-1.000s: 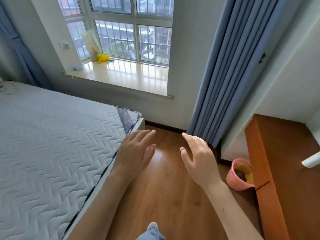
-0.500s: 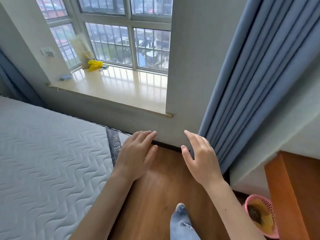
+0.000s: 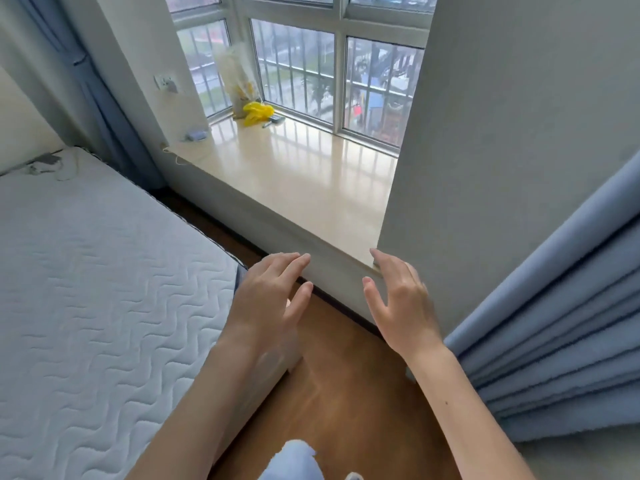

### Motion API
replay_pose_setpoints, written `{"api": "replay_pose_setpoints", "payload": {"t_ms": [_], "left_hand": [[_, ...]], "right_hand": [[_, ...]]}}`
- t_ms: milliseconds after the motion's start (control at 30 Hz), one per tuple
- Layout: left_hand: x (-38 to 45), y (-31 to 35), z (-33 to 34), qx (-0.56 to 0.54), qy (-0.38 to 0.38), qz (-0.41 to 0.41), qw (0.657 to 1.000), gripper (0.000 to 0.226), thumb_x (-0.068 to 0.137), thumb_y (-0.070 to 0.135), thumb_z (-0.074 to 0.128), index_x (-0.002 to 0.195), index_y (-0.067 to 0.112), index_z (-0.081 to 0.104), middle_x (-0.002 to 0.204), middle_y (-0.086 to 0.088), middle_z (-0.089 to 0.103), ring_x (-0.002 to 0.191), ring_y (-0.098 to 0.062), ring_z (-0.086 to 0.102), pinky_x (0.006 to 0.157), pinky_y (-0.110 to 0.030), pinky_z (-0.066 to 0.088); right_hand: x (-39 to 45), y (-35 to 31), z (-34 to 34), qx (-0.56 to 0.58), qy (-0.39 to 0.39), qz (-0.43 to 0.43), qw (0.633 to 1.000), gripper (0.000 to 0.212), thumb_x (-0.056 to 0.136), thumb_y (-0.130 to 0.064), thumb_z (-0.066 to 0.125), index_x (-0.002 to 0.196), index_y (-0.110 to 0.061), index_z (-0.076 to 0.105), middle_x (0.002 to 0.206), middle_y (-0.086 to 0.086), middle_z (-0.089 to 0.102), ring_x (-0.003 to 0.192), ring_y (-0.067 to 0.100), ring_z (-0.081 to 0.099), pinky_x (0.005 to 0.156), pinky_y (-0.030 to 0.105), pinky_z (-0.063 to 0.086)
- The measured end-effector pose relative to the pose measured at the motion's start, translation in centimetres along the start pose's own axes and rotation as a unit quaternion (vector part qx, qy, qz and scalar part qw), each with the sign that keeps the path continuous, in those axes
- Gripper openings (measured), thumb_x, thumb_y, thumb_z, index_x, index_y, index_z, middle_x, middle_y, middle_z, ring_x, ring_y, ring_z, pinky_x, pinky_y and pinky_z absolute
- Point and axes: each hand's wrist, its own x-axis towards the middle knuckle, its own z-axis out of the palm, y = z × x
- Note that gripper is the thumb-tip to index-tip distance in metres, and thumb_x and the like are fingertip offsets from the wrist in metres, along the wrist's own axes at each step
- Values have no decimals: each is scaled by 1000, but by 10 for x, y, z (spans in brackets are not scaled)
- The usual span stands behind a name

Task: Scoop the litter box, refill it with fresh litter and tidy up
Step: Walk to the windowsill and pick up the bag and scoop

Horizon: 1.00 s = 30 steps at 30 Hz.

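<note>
Wooden brown plank flooring [image 3: 346,393] ran between a white quilted mattress [image 3: 97,306] on the left and gathered blue fabric curtains [image 3: 554,358] on the right. Both bare hands were raised over the near floor, holding nothing. The left hand [image 3: 266,303] was palm-down at the mattress corner, fingers straight and close together, thumb slightly apart. The right hand [image 3: 401,306] was turned with its thumb edge toward the left, fingers extended and loosely spread, fingertips near the front edge of a glossy cream stone window ledge [image 3: 294,174]. On the far part of that ledge stood a tall clear plastic bag [image 3: 237,77], with a crumpled yellow plastic item [image 3: 258,112] just beside its base and a small dark object [image 3: 275,121] near it; its nature could not be determined. A small grey-blue item [image 3: 197,135] lay at the ledge's left end, below a white wall socket [image 3: 166,83]. No litter box or litter appeared anywhere in view. A pale blue trouser knee [image 3: 294,459] showed at the near edge.
</note>
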Motion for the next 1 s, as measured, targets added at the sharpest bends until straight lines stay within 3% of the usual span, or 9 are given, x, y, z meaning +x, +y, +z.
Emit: {"api": "replay_pose_setpoints", "payload": {"t_ms": [633, 833, 1000], "left_hand": [[301, -163, 60, 12, -9, -42, 999, 54, 94, 48, 31, 134, 19, 53, 132, 2, 56, 125, -14, 48, 104, -40, 42], [368, -187, 92, 22, -34, -51, 998, 55, 94, 48, 28, 136, 21, 51, 134, 4, 54, 126, -13, 46, 106, -35, 36], [414, -196, 109, 38, -11, -66, 997, 53, 94, 46, 31, 133, 18, 54, 130, 2, 58, 123, -15, 49, 103, -36, 39]], "right_hand": [[337, 30, 112, -15, -31, -32, 999, 49, 97, -34, 47, 143, -19, 41, 135, 3, 53, 127, 18, 45, 103, 38, 42], [408, 48, 134, -19, -54, -36, 998, 52, 96, -42, 42, 144, -22, 40, 138, 1, 51, 130, 16, 42, 105, 37, 40], [462, 66, 149, 4, -64, -53, 997, 52, 95, -41, 44, 144, -22, 40, 138, -1, 50, 129, 15, 42, 105, 36, 39]]}}
